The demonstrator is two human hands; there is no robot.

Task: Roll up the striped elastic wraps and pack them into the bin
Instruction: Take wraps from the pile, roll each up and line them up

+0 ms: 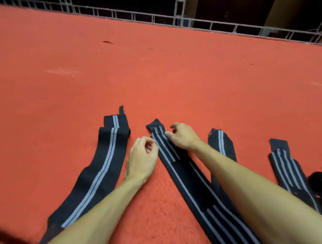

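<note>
Several dark elastic wraps with pale blue stripes lie flat on the red carpet (159, 75). The middle wrap (187, 177) runs from the bottom right up toward the centre. My right hand (182, 137) sits over its far end, with curled fingers pinching the striped fabric. My left hand (142, 157) is beside the wrap's left edge, thumb and forefinger closed at that edge. To the left lies a curved wrap (102, 165). My right forearm partly hides a third wrap (220, 143). A fourth wrap (286, 165) lies at the far right. No bin is in view.
A dark, rounded object (320, 183) is cut off at the right edge, next to the fourth wrap. A metal truss railing (162, 17) borders the far edge of the carpet, with darkness behind it.
</note>
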